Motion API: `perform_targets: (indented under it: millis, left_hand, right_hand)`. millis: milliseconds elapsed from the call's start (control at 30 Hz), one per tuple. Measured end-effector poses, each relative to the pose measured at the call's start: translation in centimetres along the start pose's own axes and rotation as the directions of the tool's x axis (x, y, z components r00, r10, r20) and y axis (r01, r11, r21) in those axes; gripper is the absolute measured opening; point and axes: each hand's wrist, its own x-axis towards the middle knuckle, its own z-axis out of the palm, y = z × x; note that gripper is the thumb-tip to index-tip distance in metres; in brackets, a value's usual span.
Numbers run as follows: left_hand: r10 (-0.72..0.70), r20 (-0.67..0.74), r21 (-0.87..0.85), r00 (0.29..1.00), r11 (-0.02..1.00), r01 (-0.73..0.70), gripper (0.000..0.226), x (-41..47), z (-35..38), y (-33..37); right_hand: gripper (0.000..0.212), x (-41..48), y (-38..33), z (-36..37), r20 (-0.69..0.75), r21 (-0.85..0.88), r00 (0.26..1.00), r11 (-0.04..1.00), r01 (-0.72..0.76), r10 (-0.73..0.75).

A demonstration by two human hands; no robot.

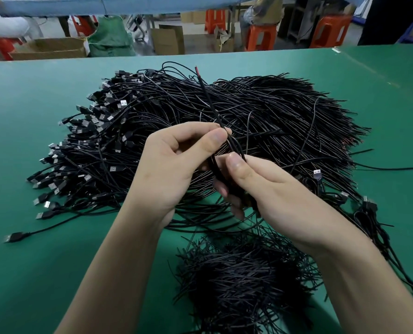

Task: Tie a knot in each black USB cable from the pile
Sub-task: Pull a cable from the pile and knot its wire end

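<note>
A big pile of black USB cables (249, 112) covers the middle of the green table (32, 273), with the plugs fanned out to the left. Above its near edge, my left hand (171, 169) pinches one black cable (209, 100) between thumb and fingertips. That cable's free end sticks up and away, showing a red wire tip. My right hand (268, 191) grips the same cable just below, thumb on top, fingers curled round a dark part of it. A loop of the cable runs between the two hands.
A smaller heap of black cables (244, 278) lies near me under my right forearm. More cables with plugs (359, 203) trail off at the right. Beyond the table's far edge stand cardboard boxes (48, 48), orange stools (261, 36) and a seated person.
</note>
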Motion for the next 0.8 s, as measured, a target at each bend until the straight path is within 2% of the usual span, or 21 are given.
perform_targets:
  millis: [133,233,300,400,467,533,700,767,800]
  left_hand:
    - [0.029,-0.017,-0.005,0.999,1.000,-0.029,0.011,0.0,0.5,-0.1]
    - [-0.001,-0.063,-0.015,0.998,1.000,0.000,0.020,-0.2,1.4,-0.1]
    - [-0.028,-0.079,0.069,0.996,0.997,0.034,0.023,-0.4,1.9,0.0]
    - [-0.046,-0.063,0.277,0.997,0.959,0.062,0.045,-0.8,2.7,0.2]
    - [-0.054,-0.043,0.337,0.998,0.939,0.066,0.058,-1.2,3.5,0.3]
    - [-0.012,-0.090,0.370,0.996,0.928,0.045,0.059,-1.4,4.3,0.5]
    - [0.053,-0.156,0.381,0.986,0.924,0.010,0.055,-1.4,4.4,0.2]
    - [0.075,-0.173,0.376,0.982,0.926,-0.004,0.048,-1.2,4.1,0.0]
    - [0.090,-0.179,0.376,0.980,0.926,-0.016,0.041,-1.1,3.9,-0.1]
  right_hand:
    - [0.041,0.3,0.5,0.3,-0.068,-0.053,0.998,0.999,0.003,-0.007]
    - [0.037,0.7,0.8,0.7,-0.184,-0.189,0.980,0.981,0.044,-0.080]
    - [0.034,0.9,1.2,0.8,-0.274,-0.326,0.950,0.944,0.053,-0.148]
    - [0.025,1.0,1.5,0.7,-0.373,-0.658,0.884,0.752,-0.037,-0.283]
    - [0.024,1.0,1.5,0.7,-0.387,-0.766,0.868,0.632,-0.115,-0.312]
    - [0.026,1.0,1.7,0.8,-0.386,-0.808,0.863,0.571,-0.146,-0.326]
    - [0.026,1.0,1.3,1.1,-0.334,-0.820,0.886,0.563,-0.106,-0.321]
    - [0.029,0.9,1.2,0.9,-0.308,-0.793,0.902,0.606,-0.068,-0.302]
    - [0.027,0.8,1.1,0.9,-0.290,-0.746,0.916,0.665,-0.035,-0.278]
